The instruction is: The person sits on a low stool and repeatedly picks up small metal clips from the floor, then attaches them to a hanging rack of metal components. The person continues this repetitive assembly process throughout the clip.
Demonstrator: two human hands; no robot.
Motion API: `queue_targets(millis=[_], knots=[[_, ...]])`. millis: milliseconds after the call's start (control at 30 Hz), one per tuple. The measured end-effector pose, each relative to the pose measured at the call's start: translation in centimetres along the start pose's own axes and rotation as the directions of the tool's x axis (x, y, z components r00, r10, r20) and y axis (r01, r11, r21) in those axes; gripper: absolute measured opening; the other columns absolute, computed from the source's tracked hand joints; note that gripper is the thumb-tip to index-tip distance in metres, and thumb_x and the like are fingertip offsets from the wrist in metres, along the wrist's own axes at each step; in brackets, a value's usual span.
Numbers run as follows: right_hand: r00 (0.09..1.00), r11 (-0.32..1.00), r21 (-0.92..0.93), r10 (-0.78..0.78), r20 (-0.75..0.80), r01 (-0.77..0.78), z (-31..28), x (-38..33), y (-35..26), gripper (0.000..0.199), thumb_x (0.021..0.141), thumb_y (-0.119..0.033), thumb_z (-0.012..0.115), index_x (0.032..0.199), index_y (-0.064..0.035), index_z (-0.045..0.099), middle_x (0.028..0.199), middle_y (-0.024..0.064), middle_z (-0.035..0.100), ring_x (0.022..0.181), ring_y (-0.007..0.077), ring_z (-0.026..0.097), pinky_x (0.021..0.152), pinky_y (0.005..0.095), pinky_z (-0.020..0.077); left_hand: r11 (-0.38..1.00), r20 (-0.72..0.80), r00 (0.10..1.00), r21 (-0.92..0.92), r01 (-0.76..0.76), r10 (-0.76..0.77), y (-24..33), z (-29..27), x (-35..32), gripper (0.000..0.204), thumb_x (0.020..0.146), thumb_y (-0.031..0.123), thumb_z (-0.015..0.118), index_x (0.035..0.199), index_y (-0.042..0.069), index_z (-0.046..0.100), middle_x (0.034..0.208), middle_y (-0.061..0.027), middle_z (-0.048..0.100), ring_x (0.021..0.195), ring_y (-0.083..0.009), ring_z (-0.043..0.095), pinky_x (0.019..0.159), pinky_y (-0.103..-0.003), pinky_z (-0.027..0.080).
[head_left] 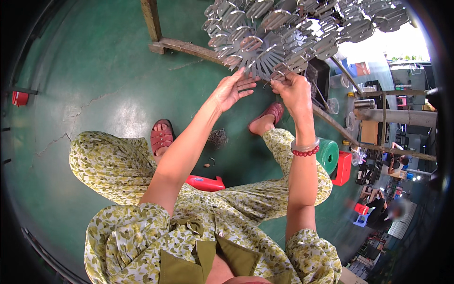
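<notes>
Hanging in front of me is a large cluster of silvery metal pieces, flat and oval with slots. At its lower part, thin grey strips spread out like a fan. My left hand is just below the fan, palm turned up and fingers stretched apart; its thumb tip reaches the strips' lower edge. My right hand pinches thumb and forefinger together at the lower right of the cluster. A thin curved wire sticks out from that pinch. The fingers partly hide what else they may touch.
A wooden frame runs behind the cluster. Below my hands, a tangle of wire lies on the green floor. A red stool is under me; a green roll and a red stool stand at right. Other people sit farther right.
</notes>
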State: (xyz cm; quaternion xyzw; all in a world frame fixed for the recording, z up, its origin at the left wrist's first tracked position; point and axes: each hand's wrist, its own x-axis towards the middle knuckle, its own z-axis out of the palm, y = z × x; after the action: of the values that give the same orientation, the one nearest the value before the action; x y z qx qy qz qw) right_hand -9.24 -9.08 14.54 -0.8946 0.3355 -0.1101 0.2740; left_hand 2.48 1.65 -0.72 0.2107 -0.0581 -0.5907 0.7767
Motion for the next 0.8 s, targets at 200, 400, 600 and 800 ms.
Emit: queue_targets(millis=[200, 400, 600, 800], knots=[[0.999, 0.998, 0.06, 0.03, -0.022, -0.028, -0.1, 0.6, 0.0, 0.019, 0.078, -0.005, 0.071, 0.092, 0.0081, 0.068, 0.076, 0.0126, 0.07, 0.067, 0.0135, 0.067, 0.06, 0.0269, 0.0549, 0.994, -0.035, 0.999, 0.11, -0.002, 0.006, 1.2, 2.4, 1.4, 0.034, 0.094, 0.023, 0.06, 0.115, -0.004, 0.059, 0.109, -0.0136, 0.067, 0.094, -0.019, 0.066, 0.081, -0.03, 0.055], [0.982, 0.995, 0.049, -0.089, 0.169, 0.082, -1.6, -0.3, -1.1, 0.026, 0.076, -0.018, 0.071, 0.085, 0.0066, 0.07, 0.068, 0.0124, 0.068, 0.061, 0.0152, 0.064, 0.06, 0.0312, 0.0509, 0.915, 0.018, 0.962, 0.315, 0.253, -0.272, 1.8, 1.4, -1.3, 0.036, 0.094, 0.029, 0.06, 0.117, 0.0, 0.061, 0.111, -0.0106, 0.067, 0.098, -0.0159, 0.066, 0.083, -0.026, 0.054], [0.959, 0.988, 0.149, -0.018, 0.284, -0.026, -3.1, -1.9, 1.7, 0.017, 0.087, -0.012, 0.066, 0.097, 0.0006, 0.07, 0.08, 0.0047, 0.07, 0.07, 0.0096, 0.062, 0.066, 0.023, 0.049, 0.772, 0.125, 0.984, 0.636, 0.019, -0.127, 2.3, 5.1, -4.5, 0.023, 0.092, 0.021, 0.063, 0.102, 0.001, 0.069, 0.082, -0.003, 0.068, 0.072, -0.0077, 0.062, 0.065, -0.02, 0.051], [0.985, 0.931, 0.338, -0.09, -0.15, 0.136, 0.6, -4.3, -2.1, 0.011, 0.079, -0.003, 0.068, 0.074, 0.0067, 0.064, 0.061, 0.0059, 0.063, 0.056, 0.0063, 0.058, 0.05, 0.0236, 0.0435, 0.768, -0.065, 0.997, 0.641, 0.002, 0.051, 2.9, 6.2, -5.4, 0.016, 0.089, 0.013, 0.063, 0.094, 0.0, 0.069, 0.076, -0.0029, 0.065, 0.062, -0.0061, 0.053, 0.057, -0.019, 0.042]])
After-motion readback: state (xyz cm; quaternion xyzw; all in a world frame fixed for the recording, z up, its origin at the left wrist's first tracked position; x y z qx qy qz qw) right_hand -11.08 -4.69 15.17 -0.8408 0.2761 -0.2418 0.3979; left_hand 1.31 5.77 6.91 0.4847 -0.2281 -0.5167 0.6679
